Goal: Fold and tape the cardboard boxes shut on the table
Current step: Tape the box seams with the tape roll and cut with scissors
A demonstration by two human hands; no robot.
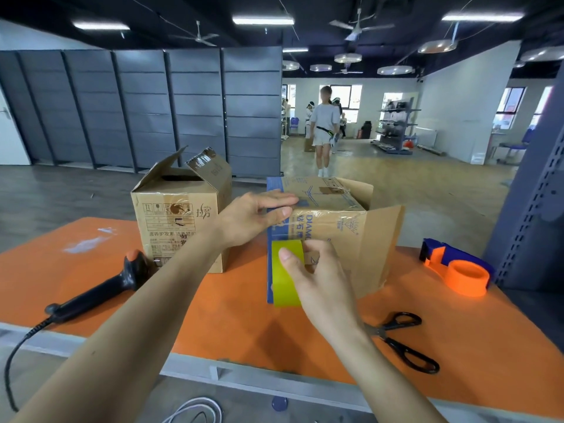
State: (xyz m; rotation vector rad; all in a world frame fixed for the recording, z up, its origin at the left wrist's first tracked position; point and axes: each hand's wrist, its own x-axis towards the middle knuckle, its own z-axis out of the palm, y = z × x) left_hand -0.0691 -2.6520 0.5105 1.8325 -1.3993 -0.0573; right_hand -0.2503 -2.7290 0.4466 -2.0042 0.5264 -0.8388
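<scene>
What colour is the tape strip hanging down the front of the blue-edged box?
Yellow-green: the tape strip, held by the right hand, shows clearly in the head view.

Corded barcode scanner [100,293], a person [325,123] far behind

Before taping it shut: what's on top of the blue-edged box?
The left hand lies flat on the blue-edged box, on its folded-down top flap. Its contents are hidden under that. The right hand pinches yellow tape at the front.

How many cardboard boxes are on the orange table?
2. The left box, flaps open; the blue-edged box mid-table, left hand on top, right hand pinching yellow tape at its front. None looks hidden.
</scene>
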